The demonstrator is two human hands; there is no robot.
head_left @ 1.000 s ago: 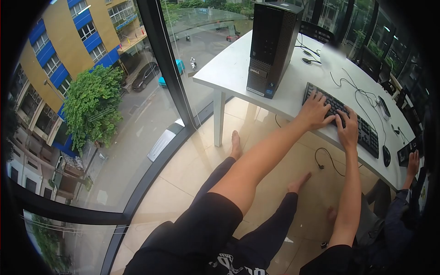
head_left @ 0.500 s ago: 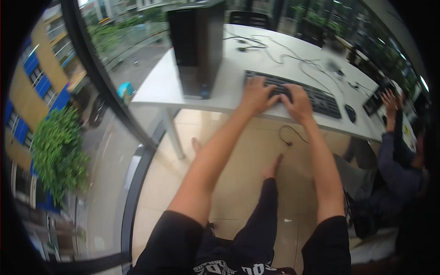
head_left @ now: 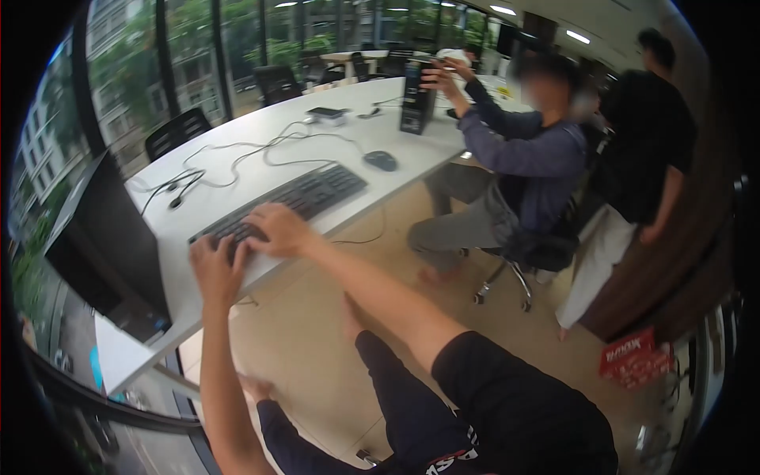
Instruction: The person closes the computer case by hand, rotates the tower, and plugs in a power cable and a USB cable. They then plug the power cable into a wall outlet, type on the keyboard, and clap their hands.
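A black keyboard [head_left: 317, 190] lies near the front edge of the white table [head_left: 186, 273]. Both of my hands are over its left part, close together. My left hand [head_left: 218, 271] has its fingers curled on the keys at the left end. Just right of it, my right hand [head_left: 277, 229] bends over a small dark object between the hands, which I cannot make out. A black mouse [head_left: 380, 161] rests to the right of the keyboard. Left of my hands a black computer tower [head_left: 119, 245] stands upright on the table.
Loose cables [head_left: 237, 150] run behind the keyboard. A seated person [head_left: 522, 154] touches a smaller black tower [head_left: 416, 99] farther right. Another person [head_left: 645, 142] stands behind. A red box [head_left: 636, 359] is on the floor at right, and an office chair [head_left: 176, 133] stands beyond the table.
The view has swung to the right, bringing the seated person, the standing person and the red box into sight. My hands remain close together at the keyboard.
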